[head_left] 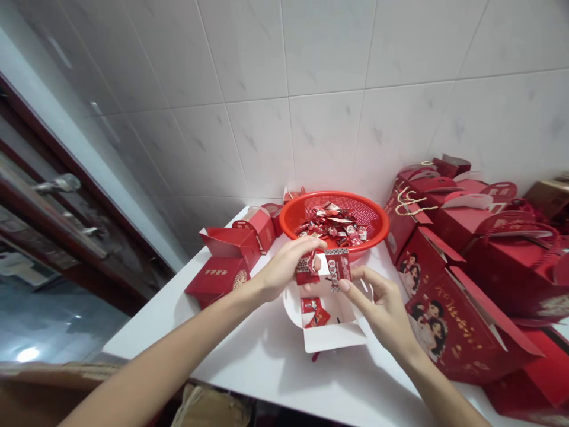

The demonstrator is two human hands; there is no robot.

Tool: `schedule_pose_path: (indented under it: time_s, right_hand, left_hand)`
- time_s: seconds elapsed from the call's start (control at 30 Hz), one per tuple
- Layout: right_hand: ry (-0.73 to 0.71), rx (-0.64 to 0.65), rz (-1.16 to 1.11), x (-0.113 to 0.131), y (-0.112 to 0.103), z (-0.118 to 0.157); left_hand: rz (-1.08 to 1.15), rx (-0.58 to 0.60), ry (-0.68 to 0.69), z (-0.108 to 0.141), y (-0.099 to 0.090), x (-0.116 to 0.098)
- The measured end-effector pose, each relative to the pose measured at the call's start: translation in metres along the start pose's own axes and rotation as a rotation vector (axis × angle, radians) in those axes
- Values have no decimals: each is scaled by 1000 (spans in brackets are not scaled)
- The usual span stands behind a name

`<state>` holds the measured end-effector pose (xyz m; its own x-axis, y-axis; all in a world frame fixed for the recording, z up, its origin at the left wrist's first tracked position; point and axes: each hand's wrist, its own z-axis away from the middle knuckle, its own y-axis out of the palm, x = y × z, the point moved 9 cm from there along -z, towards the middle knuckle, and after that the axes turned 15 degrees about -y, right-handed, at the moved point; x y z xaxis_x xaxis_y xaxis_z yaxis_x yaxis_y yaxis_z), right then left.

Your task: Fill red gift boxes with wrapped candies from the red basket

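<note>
My left hand (291, 264) is closed on a red wrapped candy (306, 270) with a spotted edge. Pinched between the fingers of my right hand (377, 296) is another red wrapped candy (338, 270), its printed face toward me. Both hands are over an open gift box (335, 340), white inside, with its flaps spread. Inside the box, red candy packets (315, 311) lie at the left. Just beyond my hands stands a red plastic basket (377, 225) with a heap of wrapped candies (335, 225) in it.
Red gift boxes (217, 279) line the left edge of the white table (249, 362). Many larger red boxes (462, 314), some with rope handles, crowd the right side. A tiled wall (329, 136) rises behind. Cardboard (208, 408) is below the front edge.
</note>
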<state>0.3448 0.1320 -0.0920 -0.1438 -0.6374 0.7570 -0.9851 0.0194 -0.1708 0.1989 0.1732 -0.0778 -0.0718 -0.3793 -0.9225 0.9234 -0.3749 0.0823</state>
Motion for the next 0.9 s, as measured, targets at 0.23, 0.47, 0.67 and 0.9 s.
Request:
schedule_pose_path:
  time_s: [0.23,0.47,0.67,0.9]
  right_hand:
    - [-82,7,130,3,-2,2]
    - [-104,26,83,9,0,1]
    - [-148,22,79,15,1,1]
    - [-123,-15,91,13,-1,1]
  left_hand:
    - [-39,-73,130,7,-8,-15]
    - [-137,52,191,14,17,-8]
    - [-152,59,249,15,21,-8]
    - [-234,-29,311,15,15,-15]
